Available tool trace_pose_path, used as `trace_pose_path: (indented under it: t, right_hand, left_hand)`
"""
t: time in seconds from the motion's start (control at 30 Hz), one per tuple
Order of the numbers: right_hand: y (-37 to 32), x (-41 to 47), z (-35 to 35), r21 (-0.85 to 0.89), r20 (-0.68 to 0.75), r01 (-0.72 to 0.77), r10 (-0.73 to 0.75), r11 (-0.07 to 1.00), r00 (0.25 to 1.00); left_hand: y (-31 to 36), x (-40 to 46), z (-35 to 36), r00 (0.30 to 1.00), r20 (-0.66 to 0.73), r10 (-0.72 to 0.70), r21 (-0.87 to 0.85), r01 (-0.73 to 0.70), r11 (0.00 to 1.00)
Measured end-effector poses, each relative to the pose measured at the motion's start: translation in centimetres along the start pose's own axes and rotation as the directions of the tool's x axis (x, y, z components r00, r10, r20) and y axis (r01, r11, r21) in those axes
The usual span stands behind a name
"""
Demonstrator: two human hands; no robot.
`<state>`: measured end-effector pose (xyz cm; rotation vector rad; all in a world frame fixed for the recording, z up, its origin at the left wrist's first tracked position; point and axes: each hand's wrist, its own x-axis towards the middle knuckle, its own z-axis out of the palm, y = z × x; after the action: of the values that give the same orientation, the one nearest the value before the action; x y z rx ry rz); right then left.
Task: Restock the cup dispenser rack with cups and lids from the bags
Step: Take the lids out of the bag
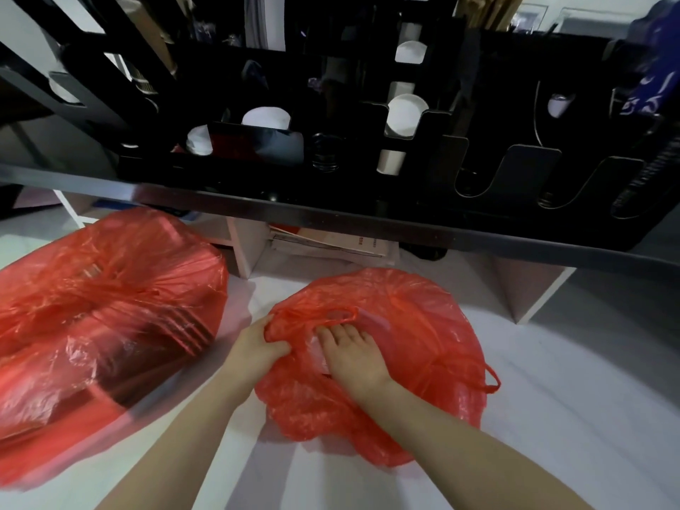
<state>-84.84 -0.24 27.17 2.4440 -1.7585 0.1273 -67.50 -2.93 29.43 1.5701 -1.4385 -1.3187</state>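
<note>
The left hand pinched the rim of the smaller red bag on the floor, holding its mouth apart so the right hand, fingers spread, could reach inside. Above stood the black rack; a fuller bag waited alongside.

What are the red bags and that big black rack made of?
The small red bag and the big red bag look like thin plastic: crinkly, shiny, partly see-through. The black rack looks like glossy hard plastic, maybe acrylic; its flat panels reflect light.
</note>
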Motion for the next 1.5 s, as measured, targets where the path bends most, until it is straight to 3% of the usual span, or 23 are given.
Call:
trace_pose_path:
  t: [0.17,0.4,0.67,0.87,0.97,1.1,1.2,1.27,1.33,1.4,1.5]
  right_hand:
    - [1.0,0.4,-0.3,0.156,0.031,-0.039,0.034,0.987,0.999]
    - [2.9,-1.3,-3.4,0.325,-0.206,-0.045,0.117,0.945,0.971]
    - [6.0,-2.0,-6.4,0.623,-0.211,-0.197,0.406,0.757,0.889]
    - [6.7,-2.0,-8.1,0.786,-0.172,-0.193,0.507,0.587,0.845]
    - [7.4,-2.1,-8.1,0.717,-0.165,-0.218,0.464,0.662,0.870]
    - [8.7,-3.7,-6.9,0.299,-0.236,-0.243,0.319,0.923,0.918]
    - [9.7,-5.6,-5.5,0.336,-0.350,-0.209,0.328,0.919,0.877]
    - [10.9,-6.5,-4.9,0.441,-0.425,-0.259,0.454,0.859,0.783]
    - [12.5,-7.2,-4.6,0.513,-0.402,-0.345,0.575,0.786,0.713]
    - [13.8,-7.9,-4.1,0.491,-0.387,-0.393,0.599,0.777,0.701]
    - [14.7,-9.0,-3.4,0.337,-0.413,-0.395,0.511,0.855,0.753]
  left_hand:
    - [0.7,-0.7,0.5,0.996,-0.020,0.087,-0.015,-0.087,0.996]
    - [1.4,-0.5,1.0,0.990,-0.102,0.099,0.029,-0.096,0.995]
    - [3.4,-1.0,1.1,0.962,-0.149,0.227,0.203,-0.194,0.960]
    - [6.2,-2.5,2.1,0.867,-0.129,0.482,0.388,-0.403,0.829]
    - [6.4,-2.9,2.5,0.840,-0.114,0.530,0.425,-0.441,0.790]
    - [5.6,-2.7,2.4,0.871,-0.063,0.488,0.472,-0.404,0.783]
    - [4.6,-2.3,2.2,0.901,-0.014,0.433,0.503,-0.368,0.782]
    - [4.2,-2.1,2.3,0.899,-0.005,0.438,0.512,-0.374,0.773]
    - [4.2,-1.8,2.5,0.898,-0.011,0.439,0.555,-0.360,0.750]
    - [4.4,-1.4,3.0,0.897,-0.033,0.441,0.610,-0.332,0.719]
    - [4.8,-0.7,4.0,0.854,0.004,0.521,0.695,-0.377,0.613]
